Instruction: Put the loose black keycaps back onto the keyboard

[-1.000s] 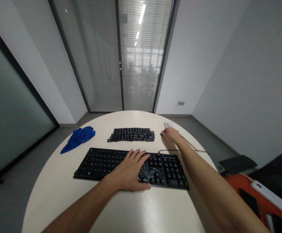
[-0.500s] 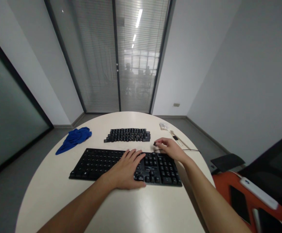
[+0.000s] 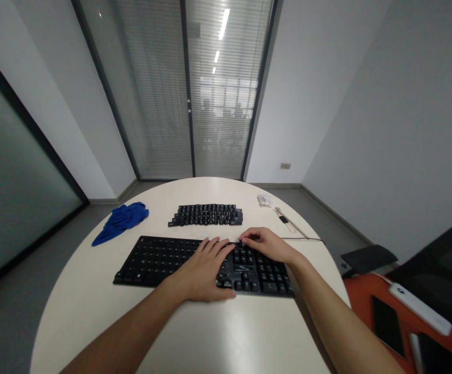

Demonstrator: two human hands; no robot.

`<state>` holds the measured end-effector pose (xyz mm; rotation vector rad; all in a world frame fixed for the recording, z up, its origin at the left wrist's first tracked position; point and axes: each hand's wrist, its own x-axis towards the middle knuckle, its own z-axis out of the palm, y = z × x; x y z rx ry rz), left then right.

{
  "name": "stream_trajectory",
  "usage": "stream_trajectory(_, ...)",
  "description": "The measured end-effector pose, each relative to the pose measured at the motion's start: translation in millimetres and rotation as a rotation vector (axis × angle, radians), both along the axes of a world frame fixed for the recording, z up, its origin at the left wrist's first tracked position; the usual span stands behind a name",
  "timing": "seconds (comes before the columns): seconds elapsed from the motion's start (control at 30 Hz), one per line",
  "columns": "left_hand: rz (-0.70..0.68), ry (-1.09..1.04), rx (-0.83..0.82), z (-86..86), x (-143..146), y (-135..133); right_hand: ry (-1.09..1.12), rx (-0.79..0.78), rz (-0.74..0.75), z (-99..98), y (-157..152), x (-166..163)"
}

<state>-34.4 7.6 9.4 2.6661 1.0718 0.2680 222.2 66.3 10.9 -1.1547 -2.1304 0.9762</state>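
A black keyboard lies on the round table, with its left part stripped of keycaps and caps still on the right part. My left hand rests flat across its middle, fingers stretched out and holding nothing. At the keyboard's upper edge, right of centre, my right hand pinches with thumb and index finger. The small black keycap seen there a moment ago is now hidden by the fingertips. Behind the keyboard, loose black keycaps stand in rows.
A crumpled blue cloth lies at the left. At the right are a small clear bag, a thin stick-like tool and the cable. An orange chair seat beside the table holds a phone and a white power strip.
My right hand has moved left and down, from behind the keyboard onto its upper edge, fingers still pinched. My left hand stays in place. The view has shifted slightly.
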Motion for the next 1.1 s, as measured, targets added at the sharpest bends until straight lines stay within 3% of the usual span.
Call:
stream_trajectory(0.17,0.0,0.003,-0.005,0.7,-0.2,-0.5,-0.021,0.04,0.007,-1.6,-0.2,-0.7)
stream_trajectory(0.57,0.001,0.013,0.01,-0.2,-0.6,0.2,-0.02,-0.009,-0.053,0.4,-0.5,-2.3)
stream_trajectory(1.1,-0.006,-0.006,0.013,-3.1,-1.3,0.9,0.017,-0.079,-0.027,2.5,-0.3,2.0)
